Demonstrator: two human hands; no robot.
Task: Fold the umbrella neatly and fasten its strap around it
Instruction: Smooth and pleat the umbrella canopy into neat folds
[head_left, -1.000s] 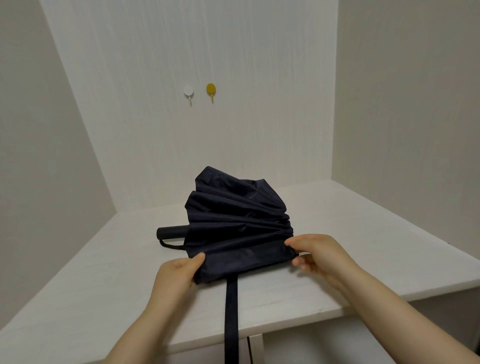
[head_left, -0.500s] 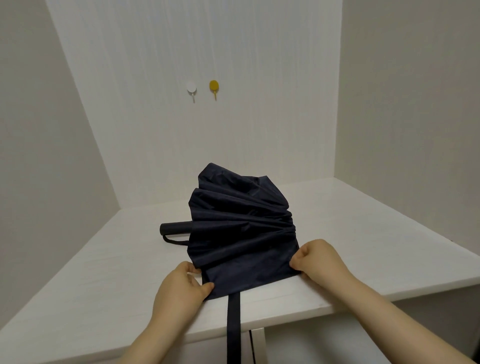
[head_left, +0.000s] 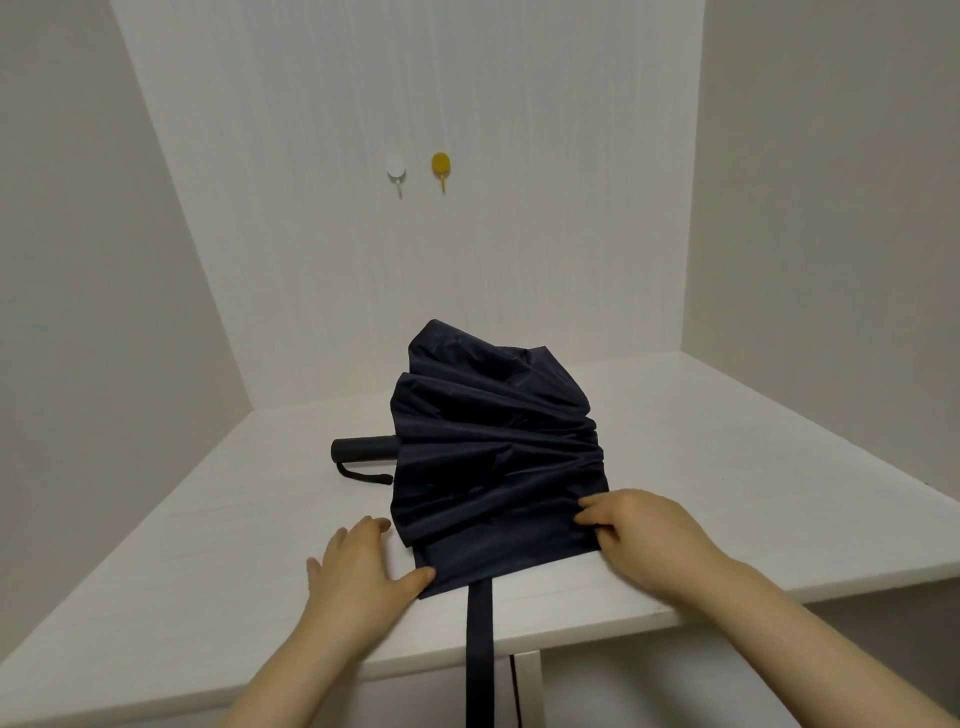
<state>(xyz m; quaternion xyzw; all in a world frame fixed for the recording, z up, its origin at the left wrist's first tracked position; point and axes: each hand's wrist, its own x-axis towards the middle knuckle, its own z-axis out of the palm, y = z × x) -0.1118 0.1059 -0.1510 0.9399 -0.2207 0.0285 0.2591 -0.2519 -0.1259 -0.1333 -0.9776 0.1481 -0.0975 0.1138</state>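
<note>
A dark navy umbrella (head_left: 488, 447) lies on the white table (head_left: 727, 467), its canopy bunched in loose pleats that fan up toward the back wall. Its black handle (head_left: 363, 448) sticks out to the left with a wrist loop beneath it. The nearest panel lies flat by the front edge, and the strap (head_left: 479, 639) hangs from it over the table edge. My left hand (head_left: 358, 566) rests flat with fingers spread, the thumb touching the panel's left corner. My right hand (head_left: 631, 525) presses on the panel's right edge, fingers bent over the fabric.
The table sits in a corner with walls at the back, left and right. Two small hooks, one white (head_left: 396, 169) and one yellow (head_left: 440, 165), hang on the back wall. A table leg (head_left: 527, 686) shows below the front edge beside the strap.
Both hands have drawn the nearest panel out flat toward the front edge. My left hand let go of the fabric and now lies open beside it. My right hand stays at the right edge.
</note>
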